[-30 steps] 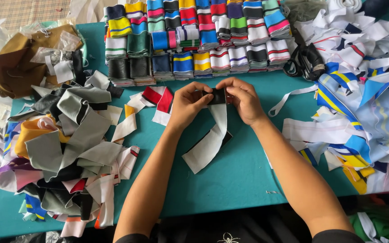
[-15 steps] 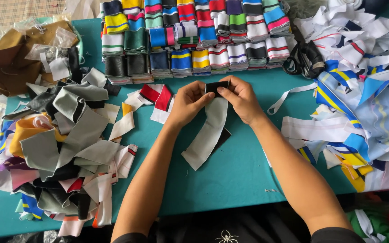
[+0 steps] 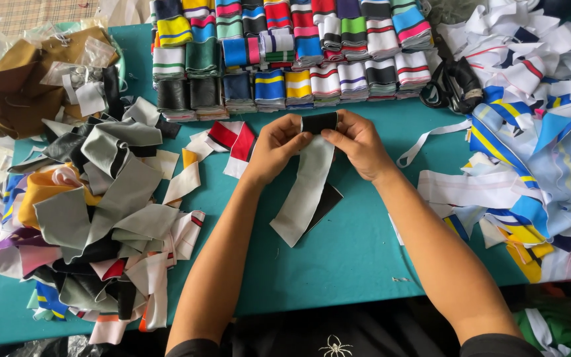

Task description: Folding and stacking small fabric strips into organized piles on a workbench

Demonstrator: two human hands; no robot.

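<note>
Seemingly ribbed grey-and-black knit strip [image 3: 306, 192], two-handed.

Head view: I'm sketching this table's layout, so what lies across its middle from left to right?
Heap of grey and mixed strips → left hand → grey-and-black strip → right hand → heap of white and blue strips.

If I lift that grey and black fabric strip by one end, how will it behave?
Probably floppy: the grey and black fabric strip drapes limply from the left hand and right hand. Likely light, pinched only by fingertips. Unlikely to roll; it lies flat.
</note>
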